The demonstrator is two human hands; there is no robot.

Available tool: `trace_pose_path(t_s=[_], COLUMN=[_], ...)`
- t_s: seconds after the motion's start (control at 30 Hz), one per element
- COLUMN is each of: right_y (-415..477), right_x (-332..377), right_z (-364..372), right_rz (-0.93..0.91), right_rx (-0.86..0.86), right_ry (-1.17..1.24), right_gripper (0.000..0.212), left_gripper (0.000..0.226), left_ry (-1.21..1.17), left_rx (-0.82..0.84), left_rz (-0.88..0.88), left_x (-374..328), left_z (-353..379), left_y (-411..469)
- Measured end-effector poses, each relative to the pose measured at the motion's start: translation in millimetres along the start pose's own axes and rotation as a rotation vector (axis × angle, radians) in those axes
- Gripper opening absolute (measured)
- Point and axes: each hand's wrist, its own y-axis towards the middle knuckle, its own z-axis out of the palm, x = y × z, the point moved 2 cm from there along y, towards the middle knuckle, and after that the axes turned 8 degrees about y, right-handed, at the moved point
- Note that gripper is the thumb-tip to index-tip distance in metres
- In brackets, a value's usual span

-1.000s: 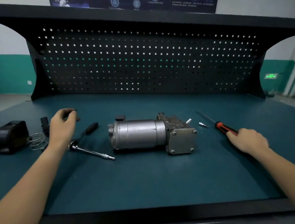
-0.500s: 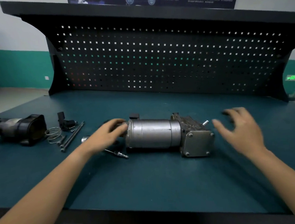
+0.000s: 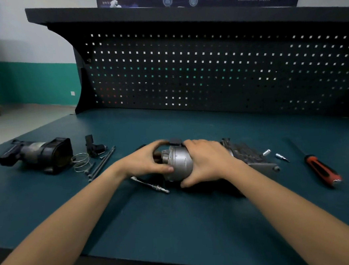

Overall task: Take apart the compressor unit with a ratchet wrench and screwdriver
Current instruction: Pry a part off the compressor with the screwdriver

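Note:
The silver compressor unit (image 3: 179, 163) lies mid-bench, its round motor end turned toward me and tilted up. My left hand (image 3: 145, 161) grips that motor end from the left, thumb on its face. My right hand (image 3: 206, 161) wraps over the cylinder from the right, thumb underneath. The unit's finned block and end plate (image 3: 262, 166) stick out behind my right wrist. The ratchet wrench (image 3: 150, 184) lies on the mat under my left wrist, partly hidden. The red-and-black screwdriver (image 3: 320, 170) lies at the right, untouched.
At the left lie a removed black housing part (image 3: 39, 154), a wire spring (image 3: 80, 161), a small black connector (image 3: 94, 146) and long bolts (image 3: 102, 164). Two small bits (image 3: 275, 154) sit right of the unit. A pegboard back panel (image 3: 206, 73) closes the rear.
My right hand came in from the right and took hold of the cylinder; my left hand closed on the motor end. The unit has swung so its motor end faces me.

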Motion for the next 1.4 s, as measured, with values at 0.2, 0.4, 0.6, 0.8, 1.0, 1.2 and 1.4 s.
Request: trace_pose_path(t_s=[0.2, 0.4, 0.6, 0.8, 1.0, 1.2, 1.4], right_y=[1.6, 5.4, 7.5, 2.7, -0.8, -2.3, -2.6], right_x=[-2.2, -7.5, -19.3, -18.1, -21.9, -23.3, -21.4], right_z=[2.3, 4.9, 1.9, 0.0, -0.1, -3.0, -0.2], right_rz=[-0.006, 0.047, 0.060, 0.010, -0.038, 0.002, -0.016], right_rx=[-0.054, -0.057, -0.022, -0.028, -0.002, 0.125, 0.051], right_ry=[-0.013, -0.025, -0.003, 0.017, 0.002, 0.081, 0.081], right_gripper=[0.077, 0.077, 0.081, 0.074, 0.080, 0.116, 0.118], left_gripper=[0.048, 0.052, 0.032, 0.023, 0.012, 0.028, 0.067], left_ry=[0.099, 0.074, -0.157, -0.216, -0.560, -0.226, 0.783], left_rx=[-0.038, -0.066, -0.350, -0.409, -0.574, -0.757, -0.363], left_rz=[-0.006, -0.043, -0.051, 0.047, -0.013, -0.228, -0.509], left_x=[-2.4, 3.5, 24.3, 16.1, 26.4, 27.3, 31.7], left_z=[0.8, -14.6, -52.9, -39.6, -46.7, -93.9, -127.1], left_y=[0.9, -29.3, -75.9, -57.3, -60.6, -94.6, -136.6])
